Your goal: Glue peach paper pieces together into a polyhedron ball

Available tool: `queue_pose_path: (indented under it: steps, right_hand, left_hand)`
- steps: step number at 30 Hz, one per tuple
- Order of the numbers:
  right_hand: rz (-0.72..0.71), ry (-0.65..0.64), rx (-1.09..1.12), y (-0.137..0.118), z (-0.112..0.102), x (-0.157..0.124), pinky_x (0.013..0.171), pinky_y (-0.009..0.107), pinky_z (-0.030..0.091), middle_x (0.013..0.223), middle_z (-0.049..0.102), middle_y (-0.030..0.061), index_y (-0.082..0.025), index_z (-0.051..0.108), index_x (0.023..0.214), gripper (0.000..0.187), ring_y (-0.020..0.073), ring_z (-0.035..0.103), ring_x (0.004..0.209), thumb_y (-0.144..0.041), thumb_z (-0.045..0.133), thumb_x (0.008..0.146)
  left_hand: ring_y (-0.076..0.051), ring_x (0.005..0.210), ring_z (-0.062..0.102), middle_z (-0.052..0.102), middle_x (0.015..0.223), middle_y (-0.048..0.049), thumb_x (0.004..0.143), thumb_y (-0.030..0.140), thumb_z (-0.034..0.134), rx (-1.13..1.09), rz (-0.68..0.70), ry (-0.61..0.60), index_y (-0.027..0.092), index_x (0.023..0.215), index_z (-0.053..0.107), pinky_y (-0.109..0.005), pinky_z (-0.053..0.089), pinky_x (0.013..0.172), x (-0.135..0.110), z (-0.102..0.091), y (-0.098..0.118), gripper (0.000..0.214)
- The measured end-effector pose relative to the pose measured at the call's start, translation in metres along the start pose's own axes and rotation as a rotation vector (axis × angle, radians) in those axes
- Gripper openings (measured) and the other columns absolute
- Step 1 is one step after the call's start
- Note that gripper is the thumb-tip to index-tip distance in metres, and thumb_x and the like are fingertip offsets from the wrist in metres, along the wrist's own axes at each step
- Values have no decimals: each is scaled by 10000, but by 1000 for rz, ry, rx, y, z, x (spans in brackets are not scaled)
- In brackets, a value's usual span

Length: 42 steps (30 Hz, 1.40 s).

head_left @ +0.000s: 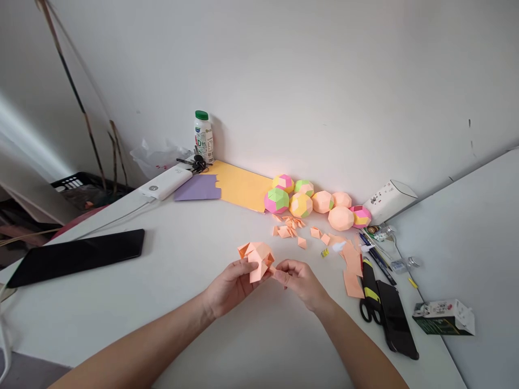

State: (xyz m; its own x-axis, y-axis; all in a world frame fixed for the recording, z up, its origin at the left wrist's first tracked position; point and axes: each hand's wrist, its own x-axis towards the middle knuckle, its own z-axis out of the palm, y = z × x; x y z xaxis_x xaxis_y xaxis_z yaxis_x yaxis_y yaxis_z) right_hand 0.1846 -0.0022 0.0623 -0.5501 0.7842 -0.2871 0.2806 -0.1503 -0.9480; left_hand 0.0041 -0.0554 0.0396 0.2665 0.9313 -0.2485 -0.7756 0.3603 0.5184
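The peach folded-paper model [256, 254] hides some fingers of the left hand [227, 286]; how the small peach paper flap [273, 269] pinched by the right hand [302, 282] joins it is too small to tell. The bottom edge cuts off both bare forearms [162, 336]. Fine print on the white, green-capped plastic bottle [203, 138] is unreadable, its lower part partly behind black keys [199, 162].

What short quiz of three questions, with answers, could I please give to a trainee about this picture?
1. What does the left hand hold?
2. True or false: the bottle has a green cap.
3. Which thing lies right beside the scissors?
(a) the keys
(b) the phone
(c) the plastic bag

Key:
1. Folded peach paper.
2. True.
3. (b).
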Motion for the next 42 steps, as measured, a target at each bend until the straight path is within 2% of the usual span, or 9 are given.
queue_pose_path:
  steps: [3,6,9,12,28,32,37,42]
  right_hand:
    - [-41,13,35,0,0,0,678,271,412,784,575,9,-177,632,755,251,128,501,719,-425,660,733]
    - [-56,59,61,0,0,0,663,271,411,747,585,6,-177,626,721,239,123,500,686,-411,675,722]
    - [-18,29,137,1,1,0,612,275,403,661,593,6,-169,617,691,254,117,490,608,-412,688,709]
    - [9,-18,210,2,2,1,580,271,385,635,593,3,-164,602,669,262,103,476,561,-407,692,709]
    - [71,-7,297,4,6,1,475,233,335,544,516,-37,-168,578,640,281,84,461,497,-408,718,678]
    - [60,2,308,3,8,-1,472,237,347,552,526,-33,-167,577,643,278,86,467,489,-407,713,683]
    - [50,20,289,0,12,-3,499,245,374,562,536,-30,-164,573,650,265,83,470,491,-392,695,706]
    - [46,13,285,0,13,-4,507,250,383,566,540,-30,-167,578,661,250,88,479,500,-385,692,710]
  left_hand:
    - [-198,899,607,679,939,-97,775,188,604,0,-9,7,119,853,678,-323,431,926,0,1,1,128]
    - [-164,773,601,669,869,-87,781,205,595,24,-35,2,119,860,678,-292,464,830,-2,3,2,143]
    - [-138,663,563,643,770,-68,768,228,610,63,-62,-6,129,804,676,-263,470,702,-3,4,3,125]
    - [-131,622,534,608,695,-52,748,240,629,87,-65,-10,132,705,663,-256,456,656,-2,4,3,120]
    - [-152,633,536,598,628,-45,764,252,613,169,-45,-9,142,648,638,-291,435,717,-2,3,0,162]
    - [-136,629,537,631,699,-50,742,251,646,196,-39,36,136,713,667,-275,436,696,-2,3,0,121]
    - [-192,778,584,669,827,-90,742,258,649,258,-30,58,131,819,688,-305,439,763,-5,6,0,153]
    - [-186,748,567,660,807,-91,747,264,642,303,-14,61,130,778,682,-294,435,728,-4,7,0,143]
